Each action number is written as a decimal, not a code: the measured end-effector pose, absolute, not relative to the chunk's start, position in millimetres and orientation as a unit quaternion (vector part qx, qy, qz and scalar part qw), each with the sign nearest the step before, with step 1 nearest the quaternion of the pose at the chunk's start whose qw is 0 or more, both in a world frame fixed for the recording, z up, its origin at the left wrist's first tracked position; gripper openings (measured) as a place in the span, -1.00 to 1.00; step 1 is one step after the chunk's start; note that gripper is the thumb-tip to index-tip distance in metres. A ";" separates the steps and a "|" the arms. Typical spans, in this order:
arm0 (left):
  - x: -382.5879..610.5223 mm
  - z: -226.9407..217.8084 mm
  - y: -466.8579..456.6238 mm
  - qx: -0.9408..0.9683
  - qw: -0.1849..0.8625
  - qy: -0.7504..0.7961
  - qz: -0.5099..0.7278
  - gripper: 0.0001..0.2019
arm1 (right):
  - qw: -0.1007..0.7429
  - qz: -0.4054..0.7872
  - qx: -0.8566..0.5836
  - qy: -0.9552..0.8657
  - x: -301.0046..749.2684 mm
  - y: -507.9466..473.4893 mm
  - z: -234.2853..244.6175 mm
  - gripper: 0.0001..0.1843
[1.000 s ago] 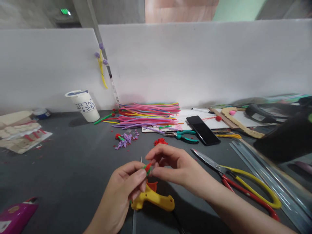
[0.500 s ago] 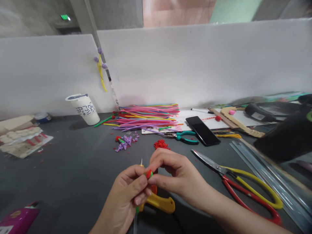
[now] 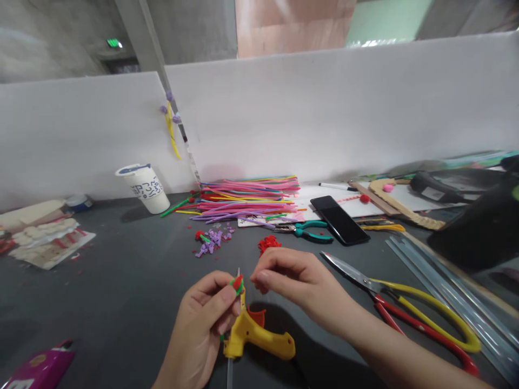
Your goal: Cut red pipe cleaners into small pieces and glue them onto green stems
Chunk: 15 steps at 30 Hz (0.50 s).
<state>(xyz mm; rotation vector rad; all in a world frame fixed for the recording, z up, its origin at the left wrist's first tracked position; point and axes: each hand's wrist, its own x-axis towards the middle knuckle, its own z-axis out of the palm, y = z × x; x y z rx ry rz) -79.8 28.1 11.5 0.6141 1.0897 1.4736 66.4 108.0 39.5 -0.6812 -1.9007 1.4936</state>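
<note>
My left hand (image 3: 203,319) pinches a small red and green pipe-cleaner flower (image 3: 237,283) between thumb and forefinger; a bit of green shows below the hand. My right hand (image 3: 294,278) is a short way to the right, apart from the flower. Its thumb and fingers are drawn together, and I cannot make out anything in them. Below and between the hands lies a yellow hot glue gun (image 3: 267,340) with an orange trigger, nozzle pointing away, a clear glue stick (image 3: 230,373) at its rear. Just beyond my right hand is a pile of red snippets (image 3: 268,245).
Purple snippets (image 3: 211,243) lie before a bundle of coloured pipe cleaners (image 3: 247,197). Teal-handled pliers (image 3: 310,232), a phone (image 3: 338,219) and large scissors (image 3: 377,286) lie to the right. A white cup (image 3: 148,189) stands back left, a magenta package (image 3: 40,367) front left.
My right hand has let go of the flower and moved slightly right. The flower stays in my left hand, and more of the glue gun shows. The view has shifted slightly.
</note>
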 end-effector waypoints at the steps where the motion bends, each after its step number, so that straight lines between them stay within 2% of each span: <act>1: -79.6 10.8 28.3 0.256 0.586 0.456 0.620 -0.88 | 0.315 0.566 -0.258 -0.716 66.2 107.2 40.6 -0.87; 7: -74.8 4.1 28.6 0.205 0.704 0.366 0.573 -0.87 | 0.326 0.546 -0.255 -0.728 66.3 100.9 45.7 -0.88; 15: -71.7 4.3 27.4 0.198 0.692 0.409 0.561 -0.91 | 0.342 0.493 -0.250 -0.760 63.6 98.7 42.9 -0.92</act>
